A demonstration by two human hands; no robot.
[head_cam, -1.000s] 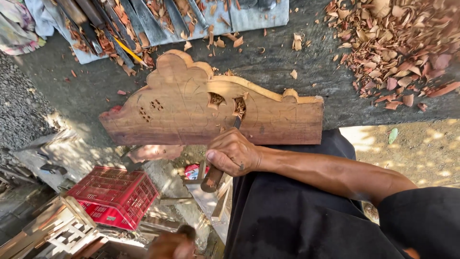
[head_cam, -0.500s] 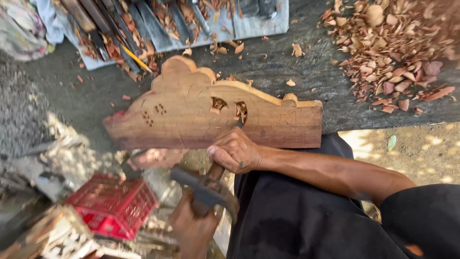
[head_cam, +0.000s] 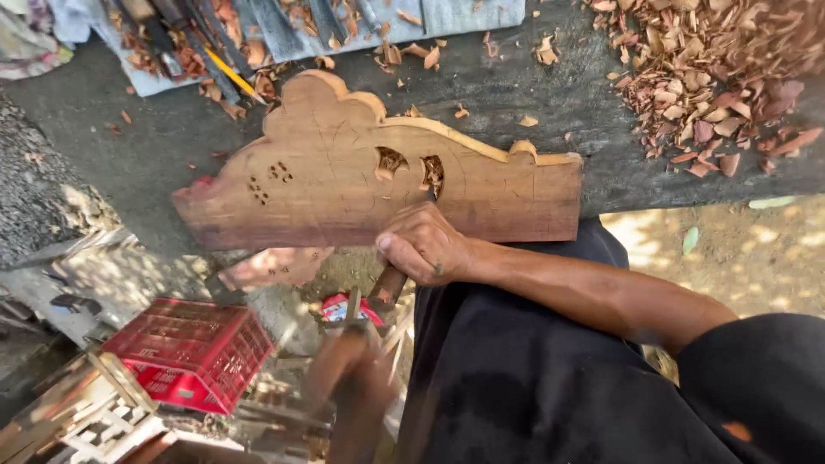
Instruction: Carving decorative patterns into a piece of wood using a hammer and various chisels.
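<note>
While the right hand [head_cam: 427, 247] grips a chisel [head_cam: 391, 279] against the carved wooden panel [head_cam: 378, 185] on the tabletop [head_cam: 550, 94], the blurred left hand [head_cam: 348, 378] below clutches a mallet [head_cam: 357, 412]; two openings are cut, the pencilled lines beside them uncarved.

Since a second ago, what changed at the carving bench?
The left hand swung its mallet up from the bottom edge toward the chisel handle, and is now a motion blur slightly lower. Nothing was picked up or let go. The right hand stays clamped on the chisel at the cutout in the carved wooden panel, which has not moved.
</note>
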